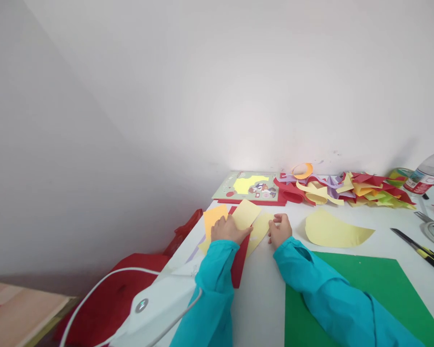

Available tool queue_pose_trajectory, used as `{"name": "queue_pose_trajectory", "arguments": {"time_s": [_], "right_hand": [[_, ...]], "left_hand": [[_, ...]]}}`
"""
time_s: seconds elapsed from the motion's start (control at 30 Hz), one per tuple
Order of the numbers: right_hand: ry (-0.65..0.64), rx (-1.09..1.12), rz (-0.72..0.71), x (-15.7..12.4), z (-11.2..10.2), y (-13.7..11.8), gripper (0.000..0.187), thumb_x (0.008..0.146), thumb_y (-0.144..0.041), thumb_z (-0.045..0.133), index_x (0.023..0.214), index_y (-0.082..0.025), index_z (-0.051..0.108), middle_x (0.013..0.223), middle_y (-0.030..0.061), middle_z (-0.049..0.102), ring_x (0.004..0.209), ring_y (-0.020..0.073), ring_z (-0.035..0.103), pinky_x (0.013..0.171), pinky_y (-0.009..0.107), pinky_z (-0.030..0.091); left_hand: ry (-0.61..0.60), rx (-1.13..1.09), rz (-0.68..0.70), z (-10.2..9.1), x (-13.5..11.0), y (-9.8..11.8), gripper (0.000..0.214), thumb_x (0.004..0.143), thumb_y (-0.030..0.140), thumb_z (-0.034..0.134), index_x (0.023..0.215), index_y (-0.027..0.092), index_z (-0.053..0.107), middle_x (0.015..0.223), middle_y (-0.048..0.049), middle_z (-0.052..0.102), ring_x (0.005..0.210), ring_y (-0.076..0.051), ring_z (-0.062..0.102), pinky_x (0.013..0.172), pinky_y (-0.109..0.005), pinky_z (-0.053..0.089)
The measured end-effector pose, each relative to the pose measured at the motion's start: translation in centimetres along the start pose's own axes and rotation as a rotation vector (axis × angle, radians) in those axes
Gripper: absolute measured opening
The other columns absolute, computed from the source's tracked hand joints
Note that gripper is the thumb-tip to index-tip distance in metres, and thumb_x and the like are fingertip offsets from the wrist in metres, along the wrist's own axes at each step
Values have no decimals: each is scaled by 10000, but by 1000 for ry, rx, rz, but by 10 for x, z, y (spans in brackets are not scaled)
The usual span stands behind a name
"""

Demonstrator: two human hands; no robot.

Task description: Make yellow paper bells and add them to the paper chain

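Far left of the green sheet (347, 299), a red bag (123, 289) and a white device (159, 303) sit low. Nearer that sheet's left side, the left hand (228, 230) lies palm down, fingers flat on pale yellow paper (246, 214), which overlaps an orange piece (214, 216) and a red sheet (238, 262). Just past the green sheet's far-left corner, the right hand (280, 230) rests with fingers curled at the paper's right edge; whether it pinches it cannot be told. Beyond the sheet's far edge lies a yellow cutout (334, 231).
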State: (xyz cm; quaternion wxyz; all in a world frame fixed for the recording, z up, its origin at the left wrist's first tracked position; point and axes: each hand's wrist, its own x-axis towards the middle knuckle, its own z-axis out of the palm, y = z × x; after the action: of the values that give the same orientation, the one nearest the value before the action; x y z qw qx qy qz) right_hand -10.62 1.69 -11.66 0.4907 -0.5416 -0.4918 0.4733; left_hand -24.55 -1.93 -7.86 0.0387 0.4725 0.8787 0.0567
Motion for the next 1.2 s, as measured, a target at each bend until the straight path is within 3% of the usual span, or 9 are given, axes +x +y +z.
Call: {"name": "queue_pose_trajectory", "arguments": {"time_s": [0.23,0.4,0.6,0.77,0.87,0.93,1.03,1.1,1.2], "right_hand": [[37,50,-60,-7,1,-5,191,752,-190,481,941,-208,471,744,-28,520,370,59,457,284,184,366],[75,95,-192,-8,-9,-21,280,782,-231,470,1059,-204,441,792,-19,529,459,81,501,353,197,397],[94,162,-428,-30,-27,-59,209,848,-293,459,1032,-197,493,840,14,531,602,102,572,429,198,472],[117,245,-636,-45,-49,-91,94,863,-275,493,922,-203,504,784,4,541,658,119,601,434,206,518],[75,351,-642,-50,-70,-104,81,860,-261,516,916,-207,496,709,-19,556,635,121,609,429,212,533],[14,423,-575,-55,-91,-109,101,856,-261,531,925,-208,480,640,-39,562,574,115,600,413,212,531],[-27,465,-458,-68,-132,-111,162,828,-264,578,936,-211,470,699,-31,592,554,113,605,384,210,512],[2,483,-386,-79,-162,-107,230,795,-260,618,967,-224,470,803,-13,602,579,123,619,361,209,496],[87,441,-277,-93,-205,-89,366,777,-246,631,1092,-263,445,778,-34,568,519,119,601,341,212,470]], "left_hand": [[-50,-10,-4,1,8,-11,721,623,598,567,1210,195,451,1189,-154,592,1120,-324,530,914,-418,383],[6,-59,-62,2,8,-10,742,691,554,526,1284,131,388,1225,-206,552,1142,-340,516,902,-414,399],[191,-223,-43,7,11,-13,642,738,442,533,1278,112,426,1323,-213,480,1245,-355,418,1015,-508,302],[463,-418,82,3,1,0,441,886,390,320,1242,168,455,1309,-129,509,1251,-229,424,1044,-398,323],[585,-581,274,-1,-15,15,529,880,466,359,1299,141,374,1347,-147,460,1282,-219,390,1044,-382,339],[636,-737,562,-7,-33,27,719,805,538,502,1368,152,275,1393,-175,400,1308,-262,354,1040,-425,346],[689,-685,909,-22,-71,52,1069,611,556,713,1426,159,148,1449,-229,277,1339,-372,253,1039,-558,291],[746,-597,1031,-30,-99,70,1012,653,426,724,1432,177,128,1446,-233,264,1329,-386,259,1015,-606,287],[723,-439,1231,-31,-132,95,684,738,190,625,1354,242,334,1404,-198,326,1269,-341,370,979,-577,349]]}}
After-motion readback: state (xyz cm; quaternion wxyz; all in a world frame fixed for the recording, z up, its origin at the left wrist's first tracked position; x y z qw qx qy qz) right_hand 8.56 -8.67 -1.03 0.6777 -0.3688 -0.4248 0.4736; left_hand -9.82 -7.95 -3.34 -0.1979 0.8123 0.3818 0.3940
